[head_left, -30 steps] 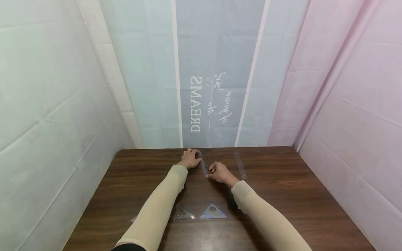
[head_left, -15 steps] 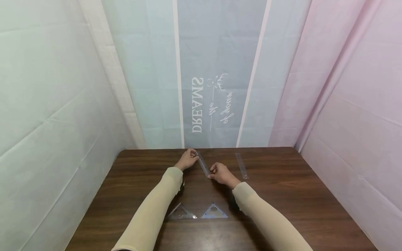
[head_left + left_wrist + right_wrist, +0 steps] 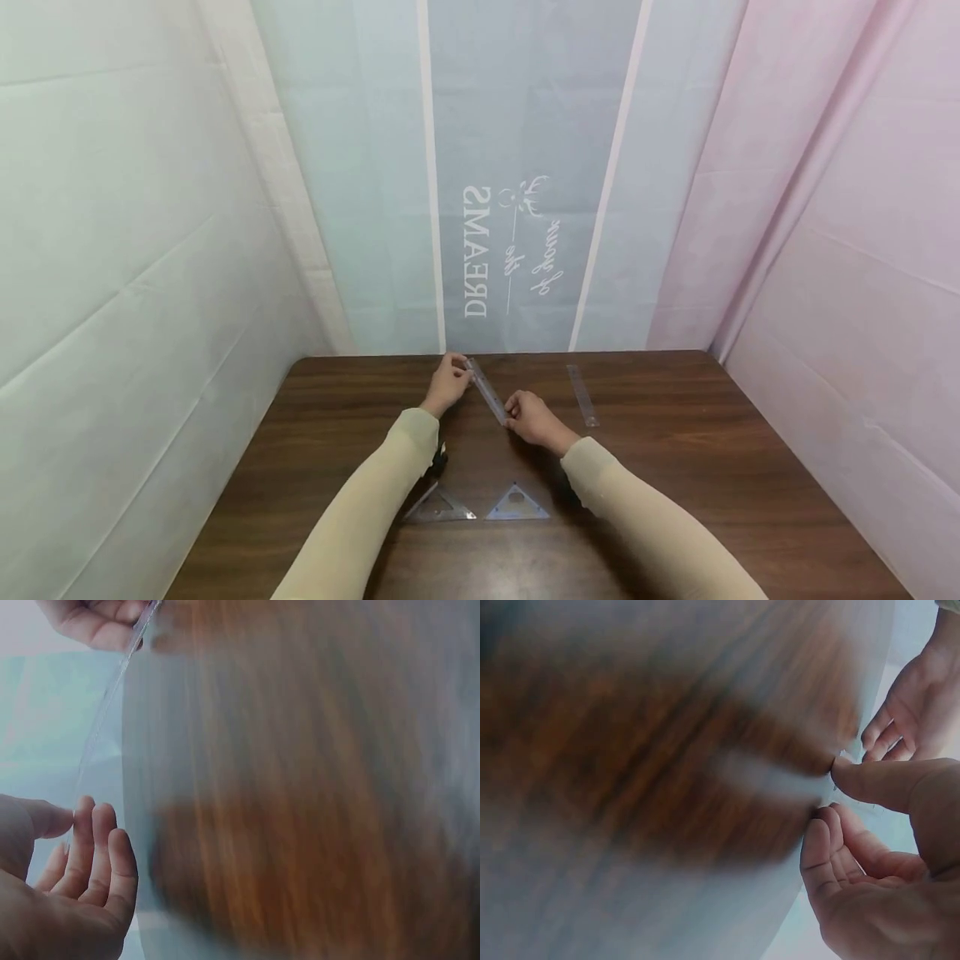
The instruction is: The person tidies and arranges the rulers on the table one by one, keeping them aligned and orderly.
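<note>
A clear plastic ruler (image 3: 487, 392) slants across the far middle of the table between my two hands. My left hand (image 3: 448, 383) pinches its far end; in the left wrist view the thumb and index finger meet on the ruler's thin edge (image 3: 96, 735), the other fingers extended. At the near end my right hand (image 3: 531, 417) pinches the ruler between thumb and fingers. The right wrist view has that hand (image 3: 885, 877) in front, with the left hand (image 3: 926, 697) beyond it.
To the right lies a second clear ruler (image 3: 583, 396). Nearer to me are a clear set square (image 3: 438, 505) and a blue-edged set square (image 3: 517, 503), side by side on the wooden table (image 3: 675, 467). Fabric hangs behind the table's far edge and along both sides.
The ruler has turned to a stronger slant, its near end shifting right with my right hand. My left hand has moved slightly left at the far end, keeping hold.
</note>
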Demonstrator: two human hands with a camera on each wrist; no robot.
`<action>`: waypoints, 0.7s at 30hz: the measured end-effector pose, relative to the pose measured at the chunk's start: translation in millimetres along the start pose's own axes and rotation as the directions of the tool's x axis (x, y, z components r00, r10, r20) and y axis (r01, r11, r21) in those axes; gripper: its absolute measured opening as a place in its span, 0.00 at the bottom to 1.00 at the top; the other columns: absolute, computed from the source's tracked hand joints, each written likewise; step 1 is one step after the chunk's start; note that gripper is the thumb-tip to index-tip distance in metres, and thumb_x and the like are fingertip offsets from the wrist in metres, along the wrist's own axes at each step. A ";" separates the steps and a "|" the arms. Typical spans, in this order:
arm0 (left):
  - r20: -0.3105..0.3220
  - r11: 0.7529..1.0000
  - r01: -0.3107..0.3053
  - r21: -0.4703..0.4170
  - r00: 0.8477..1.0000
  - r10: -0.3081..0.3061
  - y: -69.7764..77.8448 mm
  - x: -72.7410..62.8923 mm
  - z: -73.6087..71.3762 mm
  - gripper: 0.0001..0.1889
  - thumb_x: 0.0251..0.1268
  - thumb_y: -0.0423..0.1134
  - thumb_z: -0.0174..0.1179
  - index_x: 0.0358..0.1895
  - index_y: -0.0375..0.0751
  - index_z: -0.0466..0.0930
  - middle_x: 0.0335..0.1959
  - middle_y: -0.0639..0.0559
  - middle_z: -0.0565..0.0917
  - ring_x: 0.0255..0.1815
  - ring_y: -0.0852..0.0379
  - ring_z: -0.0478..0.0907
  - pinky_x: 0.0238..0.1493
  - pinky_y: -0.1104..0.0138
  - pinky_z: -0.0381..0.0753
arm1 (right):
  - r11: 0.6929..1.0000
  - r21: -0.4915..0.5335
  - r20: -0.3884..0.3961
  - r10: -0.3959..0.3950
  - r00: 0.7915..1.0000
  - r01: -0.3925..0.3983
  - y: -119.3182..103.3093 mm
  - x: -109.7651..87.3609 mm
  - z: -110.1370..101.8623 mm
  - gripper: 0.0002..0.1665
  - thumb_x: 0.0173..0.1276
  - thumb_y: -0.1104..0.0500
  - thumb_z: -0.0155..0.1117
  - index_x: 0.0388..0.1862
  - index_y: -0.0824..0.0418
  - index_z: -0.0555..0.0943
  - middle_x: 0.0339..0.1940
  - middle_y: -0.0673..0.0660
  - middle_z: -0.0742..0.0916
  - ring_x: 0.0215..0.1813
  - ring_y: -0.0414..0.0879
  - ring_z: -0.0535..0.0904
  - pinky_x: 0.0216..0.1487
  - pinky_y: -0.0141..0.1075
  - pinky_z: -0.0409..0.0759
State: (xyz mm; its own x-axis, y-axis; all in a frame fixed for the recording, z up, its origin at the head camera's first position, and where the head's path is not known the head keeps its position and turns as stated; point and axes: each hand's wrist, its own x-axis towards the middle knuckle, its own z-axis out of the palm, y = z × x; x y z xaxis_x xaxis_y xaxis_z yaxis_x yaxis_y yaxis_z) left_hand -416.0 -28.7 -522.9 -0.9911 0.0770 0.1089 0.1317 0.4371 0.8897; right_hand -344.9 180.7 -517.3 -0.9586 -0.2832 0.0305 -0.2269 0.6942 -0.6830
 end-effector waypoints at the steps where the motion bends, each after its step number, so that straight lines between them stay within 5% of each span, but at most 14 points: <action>1: -0.028 1.000 0.001 -0.006 1.000 -0.002 0.4 -0.6 2.1 0.17 0.80 0.33 0.61 0.65 0.34 0.73 0.42 0.37 0.90 0.41 0.44 0.89 0.39 0.61 0.83 | 1.000 0.005 0.003 -0.005 1.000 0.005 -1.0 -1.4 0.3 0.13 0.70 0.71 0.74 0.49 0.70 0.80 0.42 0.60 0.83 0.45 0.50 0.80 0.51 0.46 0.83; 7: -0.098 0.998 0.024 -0.061 0.995 -0.030 8.3 -7.5 10.0 0.16 0.76 0.32 0.63 0.63 0.36 0.77 0.40 0.39 0.90 0.40 0.44 0.91 0.34 0.66 0.80 | 0.998 0.032 -0.021 -0.045 0.999 0.045 -6.4 -18.5 -0.2 0.18 0.67 0.70 0.78 0.51 0.70 0.80 0.41 0.58 0.85 0.43 0.47 0.82 0.48 0.45 0.84; 21: 0.040 0.985 0.003 -0.172 0.999 0.004 27.3 -31.7 22.1 0.17 0.74 0.29 0.62 0.62 0.35 0.76 0.40 0.39 0.89 0.44 0.36 0.89 0.42 0.58 0.89 | 0.991 -0.022 -0.082 -0.133 0.988 0.132 -9.6 -64.6 -12.1 0.21 0.68 0.66 0.79 0.56 0.72 0.84 0.40 0.57 0.88 0.39 0.44 0.85 0.43 0.38 0.85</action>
State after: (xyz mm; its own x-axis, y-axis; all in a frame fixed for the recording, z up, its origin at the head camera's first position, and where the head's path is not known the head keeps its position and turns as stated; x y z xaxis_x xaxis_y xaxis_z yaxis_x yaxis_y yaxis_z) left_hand -380.5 0.6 -511.8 -0.9889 0.1148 0.0944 0.1231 0.2766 0.9531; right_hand -282.9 200.4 -503.8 -0.9307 -0.3179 0.1809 -0.3548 0.6652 -0.6569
